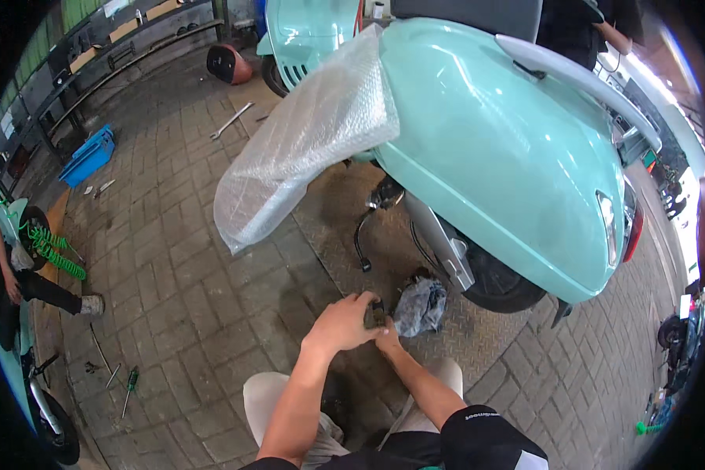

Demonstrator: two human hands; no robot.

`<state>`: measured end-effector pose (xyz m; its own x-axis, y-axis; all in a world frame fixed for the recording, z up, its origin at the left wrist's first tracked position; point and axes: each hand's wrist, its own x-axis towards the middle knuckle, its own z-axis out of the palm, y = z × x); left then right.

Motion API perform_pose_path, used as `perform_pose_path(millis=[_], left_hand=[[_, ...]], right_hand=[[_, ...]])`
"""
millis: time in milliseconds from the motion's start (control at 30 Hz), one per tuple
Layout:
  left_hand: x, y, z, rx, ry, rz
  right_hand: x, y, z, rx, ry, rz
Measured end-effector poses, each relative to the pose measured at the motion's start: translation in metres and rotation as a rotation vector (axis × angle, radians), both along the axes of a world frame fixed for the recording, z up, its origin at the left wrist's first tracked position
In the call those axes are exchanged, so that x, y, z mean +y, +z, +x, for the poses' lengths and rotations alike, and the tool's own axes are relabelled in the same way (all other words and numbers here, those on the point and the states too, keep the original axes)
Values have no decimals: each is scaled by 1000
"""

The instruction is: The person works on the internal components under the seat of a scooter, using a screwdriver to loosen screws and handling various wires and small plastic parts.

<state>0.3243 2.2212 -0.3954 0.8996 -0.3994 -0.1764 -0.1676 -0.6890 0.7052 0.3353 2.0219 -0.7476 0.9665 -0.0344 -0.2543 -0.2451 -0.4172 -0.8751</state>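
Note:
Between my knees and the scooter, my left hand point(343, 323) is closed around a small dark metal part point(375, 314), its fingers curled over the top. My right hand point(387, 338) grips the same part from below, partly hidden by it. The part's exact kind does not show. Just right of it lies a crumpled grey rag point(421, 307) on a metal floor plate point(478, 333). Beyond my hands a black hose point(359, 243) hangs down, its end near the plate. The mint-green scooter point(478, 133) stands above, its rear wheel point(501, 282) close to the rag.
Bubble wrap point(309, 145) covers a panel jutting left from the scooter. A wrench point(232, 121) and a green-handled screwdriver point(131, 385) lie on the paving. A blue crate point(88, 157) sits far left. At the left edge a person point(23, 274) is beside another scooter; a further person point(572, 31) stands behind mine.

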Motion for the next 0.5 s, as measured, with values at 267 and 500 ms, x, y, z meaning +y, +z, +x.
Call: perform_pose_path(millis=[267,500], left_hand=[[18,-1,6,-13,26,33],[-62,-25,52,-61,-57,-246]], right_hand=[[35,28,53,65,101,-196],[-135,37,81,49,321,-656]])
